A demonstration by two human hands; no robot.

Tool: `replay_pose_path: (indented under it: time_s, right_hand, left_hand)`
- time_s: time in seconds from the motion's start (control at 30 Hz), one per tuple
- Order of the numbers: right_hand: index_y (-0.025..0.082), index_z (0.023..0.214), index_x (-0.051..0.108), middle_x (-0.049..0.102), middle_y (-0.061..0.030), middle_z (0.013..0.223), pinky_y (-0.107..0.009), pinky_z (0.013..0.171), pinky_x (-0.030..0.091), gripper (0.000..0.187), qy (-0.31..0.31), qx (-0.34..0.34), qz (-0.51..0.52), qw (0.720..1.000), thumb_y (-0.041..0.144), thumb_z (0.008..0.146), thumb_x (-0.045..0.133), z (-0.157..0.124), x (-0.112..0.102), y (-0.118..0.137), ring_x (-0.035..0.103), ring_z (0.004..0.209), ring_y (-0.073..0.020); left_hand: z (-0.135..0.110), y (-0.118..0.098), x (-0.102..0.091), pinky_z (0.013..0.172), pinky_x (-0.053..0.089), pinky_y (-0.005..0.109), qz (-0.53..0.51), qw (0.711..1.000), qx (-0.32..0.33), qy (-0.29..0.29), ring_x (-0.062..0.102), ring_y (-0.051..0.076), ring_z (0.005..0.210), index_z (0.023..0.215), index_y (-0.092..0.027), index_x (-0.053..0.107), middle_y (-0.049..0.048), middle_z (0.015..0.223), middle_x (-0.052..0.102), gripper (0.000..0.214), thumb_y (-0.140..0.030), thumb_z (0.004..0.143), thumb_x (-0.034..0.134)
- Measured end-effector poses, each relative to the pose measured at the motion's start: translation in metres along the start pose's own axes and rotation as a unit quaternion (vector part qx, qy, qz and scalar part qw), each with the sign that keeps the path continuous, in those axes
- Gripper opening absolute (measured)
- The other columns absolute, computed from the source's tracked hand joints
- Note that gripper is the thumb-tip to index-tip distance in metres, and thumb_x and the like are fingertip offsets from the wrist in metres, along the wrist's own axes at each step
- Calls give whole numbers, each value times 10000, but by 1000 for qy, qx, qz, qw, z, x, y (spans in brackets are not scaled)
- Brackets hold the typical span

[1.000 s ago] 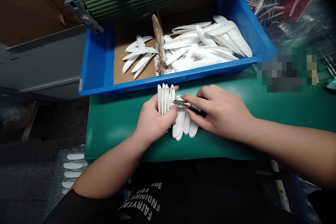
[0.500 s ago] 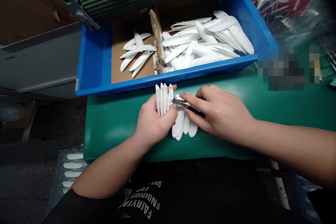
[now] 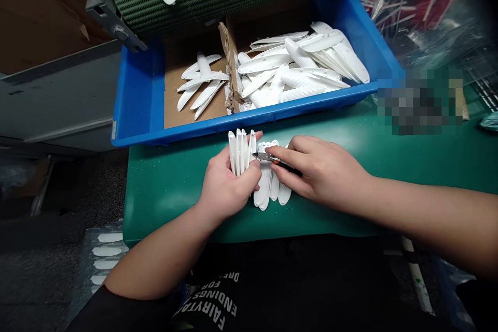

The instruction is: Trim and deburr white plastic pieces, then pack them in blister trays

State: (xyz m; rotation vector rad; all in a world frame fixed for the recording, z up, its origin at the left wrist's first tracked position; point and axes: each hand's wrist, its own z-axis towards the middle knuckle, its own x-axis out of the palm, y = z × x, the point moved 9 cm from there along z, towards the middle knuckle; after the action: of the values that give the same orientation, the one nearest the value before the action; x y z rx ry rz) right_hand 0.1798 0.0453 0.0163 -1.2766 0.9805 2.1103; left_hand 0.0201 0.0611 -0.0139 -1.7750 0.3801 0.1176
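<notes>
1. Left hand [image 3: 227, 184] clamps a bundle of white plastic pieces [image 3: 240, 151], upright, long axis pointing toward the blue bin [image 3: 136, 98].
2. Right hand [image 3: 317, 171] pinches small side cutters [image 3: 272, 158], their tips just beside the bundle, on the side away from the bin's left end.
3. Loose white pieces [image 3: 266, 187] lie below both hands, in front of the bin, on a green mat [image 3: 175, 202].
4. Many similar pieces [image 3: 295, 65] lie inside the bin.

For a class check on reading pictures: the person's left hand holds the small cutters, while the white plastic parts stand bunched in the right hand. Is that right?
No, the hands are swapped. The head view shows the right hand holding the small cutters, while the white plastic parts stand bunched in the left hand.
</notes>
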Motion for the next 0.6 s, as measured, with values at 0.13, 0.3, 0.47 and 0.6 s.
replay_pose_path:
  time_s: [0.13, 0.3, 0.47, 0.6]
  right_hand:
    - [177, 1303, 759, 635, -61, 866, -308, 659, 398, 355, -12, 4, 32, 999, 381, 1087, 564, 1, 0, -5, 566, 725, -192]
    - [210, 1327, 753, 650, -49, 872, -289, 669, 456, 333, -41, 27, 90, 995, 355, 1066, 607, 3, -7, -14, 622, 734, -179]
    - [213, 1327, 761, 658, -44, 870, -299, 695, 492, 331, -58, 46, 120, 990, 339, 1047, 637, 3, -15, -20, 653, 759, -188]
    - [228, 1329, 760, 663, -42, 879, -299, 698, 491, 327, -48, 56, 128, 989, 337, 1043, 646, 4, -13, -23, 654, 764, -186]
  left_hand:
    - [3, 1, 0, 514, 572, 267, -29, 1000, -13, 1, 673, 160, 518, 1439, -216, 700, 33, 898, 790, 537, -267, 904, 693]
    - [6, 0, -3, 682, 636, 302, -55, 998, 4, -9, 770, 239, 818, 1389, -168, 725, 85, 1078, 820, 515, -309, 893, 736]
    - [8, -3, -1, 986, 602, 379, -32, 999, 38, 21, 746, 325, 1177, 1372, -182, 737, 107, 1313, 780, 473, -349, 929, 743]
    - [11, -3, -1, 1038, 582, 413, -4, 999, 38, 20, 709, 355, 1259, 1366, -178, 734, 119, 1363, 757, 491, -412, 935, 754]
